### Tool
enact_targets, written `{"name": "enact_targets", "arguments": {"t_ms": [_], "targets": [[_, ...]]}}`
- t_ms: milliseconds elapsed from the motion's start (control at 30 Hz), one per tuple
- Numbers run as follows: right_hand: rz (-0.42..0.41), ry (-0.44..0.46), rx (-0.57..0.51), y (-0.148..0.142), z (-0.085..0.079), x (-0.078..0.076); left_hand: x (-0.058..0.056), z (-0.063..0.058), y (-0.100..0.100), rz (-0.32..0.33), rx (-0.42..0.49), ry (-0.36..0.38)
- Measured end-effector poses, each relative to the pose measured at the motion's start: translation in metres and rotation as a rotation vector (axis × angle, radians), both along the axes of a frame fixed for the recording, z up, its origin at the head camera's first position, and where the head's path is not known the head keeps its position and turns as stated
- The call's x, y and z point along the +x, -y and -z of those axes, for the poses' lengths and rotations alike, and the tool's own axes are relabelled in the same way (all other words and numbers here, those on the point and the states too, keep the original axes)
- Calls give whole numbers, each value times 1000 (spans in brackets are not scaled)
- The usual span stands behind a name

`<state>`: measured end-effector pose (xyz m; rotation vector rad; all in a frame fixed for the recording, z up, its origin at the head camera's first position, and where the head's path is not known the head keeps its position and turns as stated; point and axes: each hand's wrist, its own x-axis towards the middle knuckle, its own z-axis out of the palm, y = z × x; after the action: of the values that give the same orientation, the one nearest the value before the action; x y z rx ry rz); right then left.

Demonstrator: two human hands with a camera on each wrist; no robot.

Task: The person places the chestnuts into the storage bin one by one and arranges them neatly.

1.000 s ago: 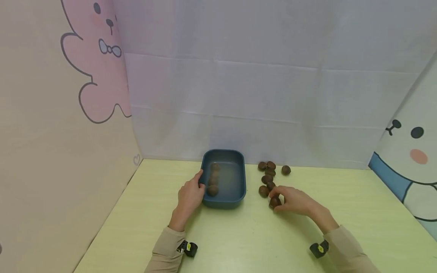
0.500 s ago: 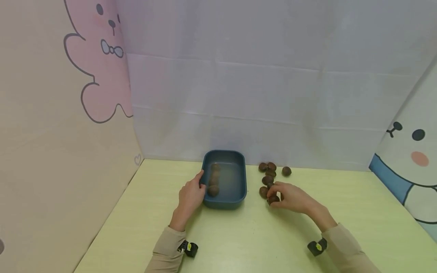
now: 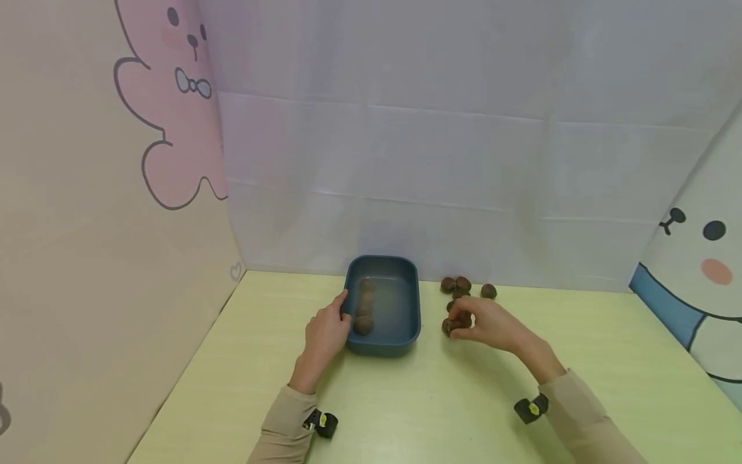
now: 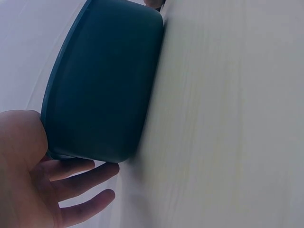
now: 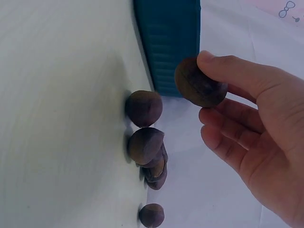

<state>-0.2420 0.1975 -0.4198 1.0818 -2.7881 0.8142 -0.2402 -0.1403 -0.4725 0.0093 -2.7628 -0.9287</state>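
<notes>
My left hand (image 3: 327, 332) grips the left wall of a dark blue rectangular container (image 3: 379, 350), thumb over the rim and fingers along the outside. Several brown chestnuts (image 3: 363, 325) lie in a row along the left side of its floor. To its right, my right hand (image 3: 495, 325) pinches a chestnut (image 5: 201, 82) between thumb and fingertips, raised off the table in the right wrist view. Below and beyond that hand are more loose chestnuts (image 5: 144, 108) in an uneven line, partly hidden by the fingers in the head view.
The pale yellow table (image 3: 400, 412) meets a white cloth backdrop (image 3: 382, 154) just behind the container. One chestnut (image 3: 489, 291) sits apart at the back right. Printed cartoon curtains (image 3: 185, 122) stand at both sides.
My right hand has picked up the nearest chestnut and moved slightly back and left with it, over the others. My left hand stays on the container.
</notes>
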Motion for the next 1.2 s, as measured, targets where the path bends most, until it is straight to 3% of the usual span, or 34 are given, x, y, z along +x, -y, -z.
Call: {"name": "enact_targets", "arguments": {"t_ms": [267,700,967,1200], "targets": [[16,-26,2,10,-11,-10,1,0,0,11,3,-2],[-29,-90,39,36,-24,-33,3,-2,0,-1,-1,12],[-9,-37,-17,48,-28,-46,3,-1,-3,5,2,7],[13,3,20,60,-33,-58,5,-1,-4,18,16,-13]]}}
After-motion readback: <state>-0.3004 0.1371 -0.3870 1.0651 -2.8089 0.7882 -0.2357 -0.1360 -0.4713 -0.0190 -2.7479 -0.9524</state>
